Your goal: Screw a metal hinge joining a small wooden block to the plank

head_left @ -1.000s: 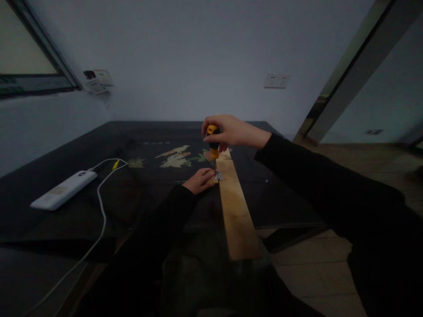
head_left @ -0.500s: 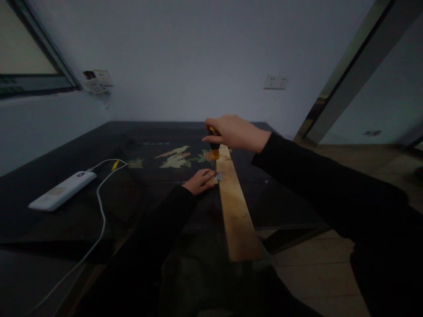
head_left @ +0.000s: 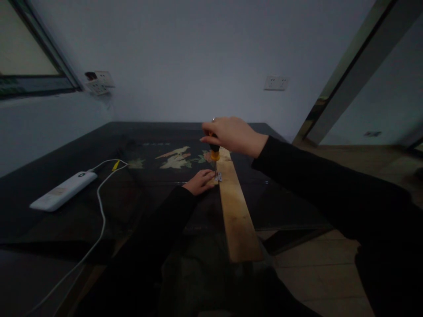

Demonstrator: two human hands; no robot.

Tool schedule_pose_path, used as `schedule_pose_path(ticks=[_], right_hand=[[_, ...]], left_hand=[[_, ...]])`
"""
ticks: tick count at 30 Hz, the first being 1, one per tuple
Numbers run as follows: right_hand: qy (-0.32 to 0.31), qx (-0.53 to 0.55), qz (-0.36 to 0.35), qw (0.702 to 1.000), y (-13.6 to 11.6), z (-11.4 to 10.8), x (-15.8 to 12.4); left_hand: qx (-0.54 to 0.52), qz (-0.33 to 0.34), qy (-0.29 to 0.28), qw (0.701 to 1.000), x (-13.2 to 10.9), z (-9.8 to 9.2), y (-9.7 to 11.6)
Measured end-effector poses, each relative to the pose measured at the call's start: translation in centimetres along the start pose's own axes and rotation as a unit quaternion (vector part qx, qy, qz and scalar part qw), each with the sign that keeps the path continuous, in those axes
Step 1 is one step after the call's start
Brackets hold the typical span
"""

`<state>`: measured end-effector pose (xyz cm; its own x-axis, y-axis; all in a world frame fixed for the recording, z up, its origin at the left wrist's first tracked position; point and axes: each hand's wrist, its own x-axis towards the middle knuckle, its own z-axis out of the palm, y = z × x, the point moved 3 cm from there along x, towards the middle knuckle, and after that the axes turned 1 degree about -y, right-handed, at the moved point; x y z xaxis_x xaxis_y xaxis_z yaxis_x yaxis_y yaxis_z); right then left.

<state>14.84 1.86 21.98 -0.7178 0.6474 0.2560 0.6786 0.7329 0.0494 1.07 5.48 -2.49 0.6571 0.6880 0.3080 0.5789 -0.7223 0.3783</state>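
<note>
Right hand (head_left: 233,135): clenched round a black-and-yellow-handled screwdriver (head_left: 215,156), held upright, shaft down at a small silver metal hinge (head_left: 220,177). Left hand (head_left: 198,182): fingers laid together just beside the hinge; whether they grip anything cannot be told. Long, flat, pale wooden board (head_left: 237,213): hinge at its left edge, near end overhanging the glossy black table (head_left: 284,204). Table lettering (head_left: 156,144): one pale line above a bird-and-flower design, too faint to read. White oblong device (head_left: 64,191), far left: printed label, illegible.
</note>
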Motion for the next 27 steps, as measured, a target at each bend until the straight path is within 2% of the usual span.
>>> schedule_pose_path(ticks=[2,8,11,14,16,18,23,25,27], right_hand=[[-0.015,0.0,-0.006,1.0,0.2,0.2,0.1],[-0.118,0.084,-0.066,0.987,0.2,-1.1,0.2],[-0.088,0.091,-0.073,0.989,-0.3,-1.2,0.1],[-0.032,0.051,-0.059,0.996,-0.8,-0.5,0.1],[-0.019,0.031,-0.058,0.998,-1.0,0.0,0.3],[-0.038,0.029,-0.073,0.996,-1.1,0.1,0.7],[-0.138,0.059,-0.102,0.983,-1.4,-0.9,1.4],[-0.132,0.055,-0.087,0.986,-1.4,-1.1,1.4],[-0.089,0.028,-0.062,0.994,-1.3,-1.0,1.4]], left_hand=[[-0.001,-0.005,-0.005,1.0,0.0,0.0,0.1],[-0.009,-0.001,-0.004,1.0,-0.1,-0.1,0.1],[-0.006,-0.001,-0.007,1.0,-0.1,-0.1,0.1],[-0.001,-0.003,-0.003,1.0,-0.1,-0.1,0.1],[0.0,-0.003,0.004,1.0,-0.1,-0.1,0.2],[0.001,-0.002,0.008,1.0,-0.1,-0.1,0.2],[0.014,0.002,-0.002,1.0,-0.1,-0.1,0.2],[0.019,0.001,-0.002,1.0,0.0,-0.1,0.2],[0.023,0.0,-0.001,1.0,0.1,-0.2,0.3]])
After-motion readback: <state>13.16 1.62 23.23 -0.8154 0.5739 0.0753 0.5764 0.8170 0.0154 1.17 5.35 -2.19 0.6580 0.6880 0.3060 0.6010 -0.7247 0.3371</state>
